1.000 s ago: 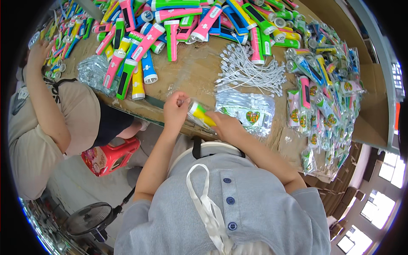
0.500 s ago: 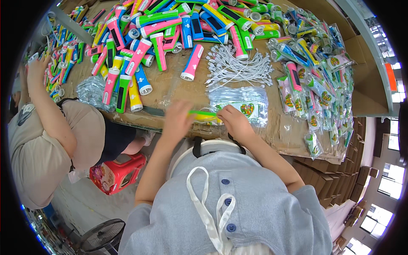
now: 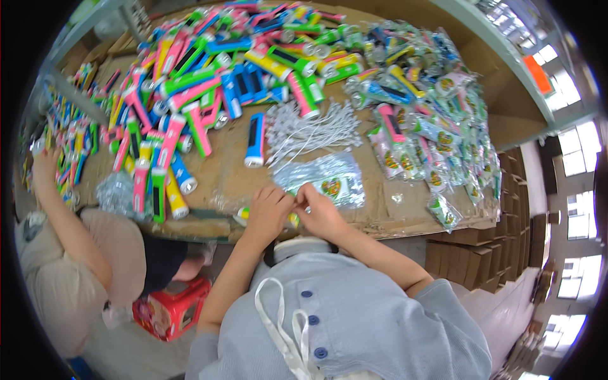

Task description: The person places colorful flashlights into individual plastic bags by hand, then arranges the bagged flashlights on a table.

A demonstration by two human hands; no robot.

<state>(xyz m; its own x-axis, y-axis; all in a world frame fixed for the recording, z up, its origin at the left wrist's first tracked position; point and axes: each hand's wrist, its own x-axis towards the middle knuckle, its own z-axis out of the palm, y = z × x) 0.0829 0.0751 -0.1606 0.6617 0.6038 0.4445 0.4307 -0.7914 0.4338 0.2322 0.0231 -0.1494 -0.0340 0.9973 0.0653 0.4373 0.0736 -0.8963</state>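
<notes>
With twelve o'clock pointing straight away from you, a yellow and green flashlight (image 3: pixel 294 220) lies beneath your left hand (image 3: pixel 269 214) at the table's near edge, showing past that hand at nine o'clock and again at four. Your left fingers are bent over it and drawn together, but you hide too much of it to tell how firmly it is gripped. Your right hand (image 3: pixel 320 214) sits at three o'clock from the left, thumb and fingertips pressed together and meeting the left fingertips; what they pinch, if anything, can't be told.

Just beyond your hands, at one o'clock, lies a stack of clear bags (image 3: pixel 331 185) with a heart print. White cables (image 3: pixel 310 130) are heaped at twelve, with a blue flashlight (image 3: pixel 255 140) at eleven. Bagged flashlights (image 3: pixel 437 145) spread at two o'clock. A crumpled plastic bundle (image 3: pixel 121 193) rests at nine.
</notes>
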